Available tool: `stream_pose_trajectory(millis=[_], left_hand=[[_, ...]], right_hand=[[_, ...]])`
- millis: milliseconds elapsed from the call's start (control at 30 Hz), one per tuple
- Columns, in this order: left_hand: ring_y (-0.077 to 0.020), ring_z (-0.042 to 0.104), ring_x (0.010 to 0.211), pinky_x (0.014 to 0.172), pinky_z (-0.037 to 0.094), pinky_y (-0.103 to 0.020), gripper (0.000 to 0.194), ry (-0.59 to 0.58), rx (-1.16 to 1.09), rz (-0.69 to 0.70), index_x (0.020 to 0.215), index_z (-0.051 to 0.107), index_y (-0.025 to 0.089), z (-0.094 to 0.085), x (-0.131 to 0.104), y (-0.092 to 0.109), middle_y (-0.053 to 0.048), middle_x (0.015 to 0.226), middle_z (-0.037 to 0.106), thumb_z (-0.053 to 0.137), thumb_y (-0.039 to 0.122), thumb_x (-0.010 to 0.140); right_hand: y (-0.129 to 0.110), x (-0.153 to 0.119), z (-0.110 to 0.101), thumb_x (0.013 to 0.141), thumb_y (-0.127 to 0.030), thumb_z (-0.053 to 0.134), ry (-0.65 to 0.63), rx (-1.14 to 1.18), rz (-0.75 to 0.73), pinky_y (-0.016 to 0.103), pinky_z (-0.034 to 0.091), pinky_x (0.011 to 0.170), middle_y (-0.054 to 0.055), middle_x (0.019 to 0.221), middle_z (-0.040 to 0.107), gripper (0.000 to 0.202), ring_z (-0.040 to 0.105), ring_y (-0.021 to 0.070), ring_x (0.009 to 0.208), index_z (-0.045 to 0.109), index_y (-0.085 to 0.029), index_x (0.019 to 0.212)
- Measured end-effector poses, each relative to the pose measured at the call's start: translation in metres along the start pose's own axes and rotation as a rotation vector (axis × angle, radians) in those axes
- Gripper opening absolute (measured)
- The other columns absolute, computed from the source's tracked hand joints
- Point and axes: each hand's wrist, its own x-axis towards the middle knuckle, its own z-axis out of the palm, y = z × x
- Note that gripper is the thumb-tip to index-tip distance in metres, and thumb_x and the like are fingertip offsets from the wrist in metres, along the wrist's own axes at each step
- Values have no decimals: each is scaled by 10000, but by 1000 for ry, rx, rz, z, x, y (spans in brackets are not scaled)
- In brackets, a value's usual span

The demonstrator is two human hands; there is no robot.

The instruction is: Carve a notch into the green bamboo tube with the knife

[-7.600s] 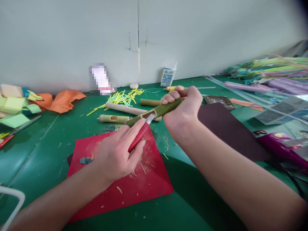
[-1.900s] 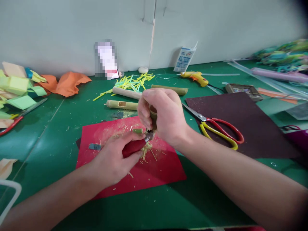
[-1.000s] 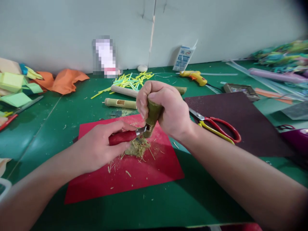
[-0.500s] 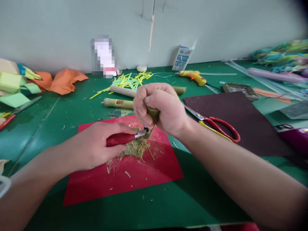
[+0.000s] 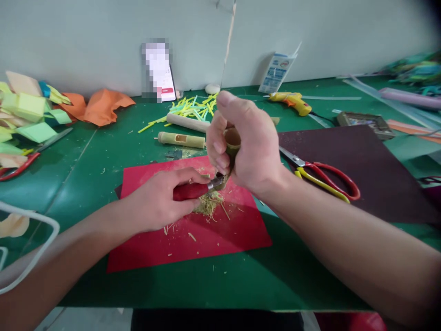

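Observation:
My left hand (image 5: 155,197) is closed around the red handle of a carving knife (image 5: 190,191). Its short metal blade meets the lower part of an upright bamboo tube (image 5: 233,137). Wrapped round that tube are the fingers of my right hand (image 5: 257,142), with the thumb raised off it. The tube's hollow upper end shows between thumb and fingers; its cut side is partly hidden. Beneath the knife, a pile of bamboo shavings (image 5: 209,205) lies on a red sheet (image 5: 151,255).
Behind the hands lies a bamboo piece (image 5: 182,139) with a cut window, near yellow-green strips (image 5: 195,108). Red-handled scissors (image 5: 319,177) rest on a dark sheet (image 5: 365,161) at right. Further back are a yellow glue gun (image 5: 291,102) and a phone (image 5: 168,94). Folded papers (image 5: 29,108) lie left.
My right thumb has lifted from the tube, and its hollow upper end has come into sight. The knife stays against the bamboo. The whole view has shifted a little.

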Motion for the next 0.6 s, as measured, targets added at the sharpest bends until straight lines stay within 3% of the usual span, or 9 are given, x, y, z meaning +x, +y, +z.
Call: stream_pose_trajectory(millis=[233,400,600], left_hand=[[-194,620,1136,1054,464,-347,283,50,-82,1,1113,608,257,16,-4,-3,15,1195,671,606,267,830],[-217,614,1150,1052,471,-369,294,97,-148,-14,1131,603,230,25,-8,-8,-24,1232,653,612,293,843],[-236,603,1159,1042,473,-419,340,217,-323,-75,1161,601,254,40,-7,-15,-39,1233,647,657,326,834]], right_hand=[[3,-1,1,928,-443,483,27,23,-68,293,279,382,-17,346,366,491,327,114,334,489,-215,494],[3,1,1,911,-457,478,42,37,-9,284,262,362,-15,347,357,507,326,113,323,474,-217,464],[7,5,-6,890,-438,493,105,137,-62,273,259,343,-32,368,371,466,327,110,308,473,-211,484]])
